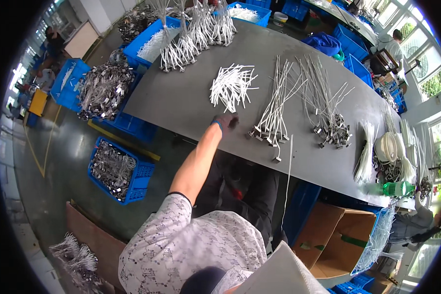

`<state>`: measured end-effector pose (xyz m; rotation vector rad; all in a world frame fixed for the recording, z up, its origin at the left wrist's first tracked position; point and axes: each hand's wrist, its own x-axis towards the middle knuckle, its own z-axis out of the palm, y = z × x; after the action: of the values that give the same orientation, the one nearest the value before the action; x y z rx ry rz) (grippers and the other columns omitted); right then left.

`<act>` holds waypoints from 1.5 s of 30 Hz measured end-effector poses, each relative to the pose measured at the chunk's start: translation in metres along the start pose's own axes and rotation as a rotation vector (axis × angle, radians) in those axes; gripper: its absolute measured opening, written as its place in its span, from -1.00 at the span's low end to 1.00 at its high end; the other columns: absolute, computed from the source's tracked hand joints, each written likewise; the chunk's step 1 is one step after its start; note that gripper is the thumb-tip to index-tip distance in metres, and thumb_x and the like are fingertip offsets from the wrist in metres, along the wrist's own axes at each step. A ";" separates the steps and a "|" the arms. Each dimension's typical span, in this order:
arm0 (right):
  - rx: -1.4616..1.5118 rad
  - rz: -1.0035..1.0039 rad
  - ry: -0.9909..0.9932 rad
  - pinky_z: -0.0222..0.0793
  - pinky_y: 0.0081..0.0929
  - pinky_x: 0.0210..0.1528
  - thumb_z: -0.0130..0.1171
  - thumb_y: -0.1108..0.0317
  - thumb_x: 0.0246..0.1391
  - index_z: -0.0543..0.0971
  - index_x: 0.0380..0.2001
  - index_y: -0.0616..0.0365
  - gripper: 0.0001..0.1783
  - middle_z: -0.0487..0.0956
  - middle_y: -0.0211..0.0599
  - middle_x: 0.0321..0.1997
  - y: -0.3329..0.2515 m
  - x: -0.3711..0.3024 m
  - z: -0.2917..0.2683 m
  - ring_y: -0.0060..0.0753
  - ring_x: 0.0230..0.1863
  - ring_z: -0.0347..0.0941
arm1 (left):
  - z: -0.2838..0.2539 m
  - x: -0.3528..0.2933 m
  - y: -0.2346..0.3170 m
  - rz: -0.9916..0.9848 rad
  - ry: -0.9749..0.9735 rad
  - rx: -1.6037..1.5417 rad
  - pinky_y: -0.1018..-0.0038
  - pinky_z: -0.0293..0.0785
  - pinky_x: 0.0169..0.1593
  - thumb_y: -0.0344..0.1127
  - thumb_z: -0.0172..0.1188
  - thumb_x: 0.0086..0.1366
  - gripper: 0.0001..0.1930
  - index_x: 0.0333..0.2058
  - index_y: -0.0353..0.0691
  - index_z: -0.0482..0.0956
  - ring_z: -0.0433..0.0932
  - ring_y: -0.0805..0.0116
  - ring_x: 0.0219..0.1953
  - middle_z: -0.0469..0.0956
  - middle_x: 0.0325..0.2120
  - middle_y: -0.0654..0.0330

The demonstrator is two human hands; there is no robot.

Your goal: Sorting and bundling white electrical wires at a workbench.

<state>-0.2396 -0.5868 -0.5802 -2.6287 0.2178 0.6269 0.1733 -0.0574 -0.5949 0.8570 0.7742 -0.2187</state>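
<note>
My left hand (225, 122), in a dark reddish glove, is at the near edge of the grey table, just below a loose pile of short white tubes (232, 87). Its fingers look curled together; whatever they hold, if anything, is too small to make out. Low beside my right thigh, my right hand (279, 238) in a dark glove is partly hidden by my body and the white brim. It is closed on the lower end of a long thin pale wire (288, 186), which stretches up over the table edge. Wires with dark metal end pieces (274, 110) lie right of the tubes.
A second spread of wires (330, 122) lies farther right. Hanging wire bunches (196, 39) stand at the far left. A green bottle (396, 188) is at the right end. Blue crates (120, 169) of parts sit on the floor left; a cardboard box (333, 240) stands right.
</note>
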 end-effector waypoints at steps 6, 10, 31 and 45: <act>0.058 -0.164 0.136 0.47 -0.06 -0.19 -0.01 0.32 0.27 0.56 -0.15 0.11 -0.79 0.65 0.01 -0.25 -0.075 0.064 -0.038 0.21 -0.15 0.56 | 0.091 -0.108 -0.032 -0.151 -0.335 -0.439 0.26 0.71 -0.16 -0.49 0.23 0.31 -0.90 -0.22 -0.38 0.58 0.67 0.17 -0.30 0.65 -0.34 0.03; -0.060 -0.318 0.238 0.52 0.01 -0.21 0.15 0.23 0.18 0.58 -0.20 0.07 -0.80 0.65 0.05 -0.28 -0.096 0.094 -0.056 0.28 -0.18 0.57 | 0.157 -0.171 -0.019 0.218 -0.282 -0.387 0.24 0.72 -0.20 -0.48 0.19 0.35 -0.90 -0.18 -0.34 0.57 0.68 0.18 -0.26 0.65 -0.28 0.00; -0.090 -0.069 0.140 0.49 0.10 -0.18 -0.05 0.12 0.33 0.58 -0.23 0.11 -0.68 0.65 0.08 -0.28 -0.066 0.054 -0.051 0.30 -0.18 0.57 | 0.171 -0.204 -0.001 0.604 -0.305 0.087 0.45 0.67 -0.21 -0.42 0.19 0.38 -0.87 -0.18 -0.36 0.56 0.68 0.38 -0.28 0.65 -0.26 0.12; 0.459 -0.696 0.651 0.55 -0.38 -0.35 0.27 0.27 0.18 0.48 0.12 0.19 -0.53 0.64 -0.09 -0.17 -0.213 0.135 -0.144 -0.22 -0.26 0.62 | 0.194 -0.215 -0.112 0.604 -0.463 0.813 0.49 0.47 -0.25 -0.10 0.36 0.29 -0.65 -0.27 -0.36 0.70 0.48 0.60 -0.38 0.65 -0.50 0.24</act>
<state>-0.0109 -0.4667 -0.4476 -2.1517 -0.3252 -0.4644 0.0697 -0.3022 -0.4338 1.6880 -0.0646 -0.1786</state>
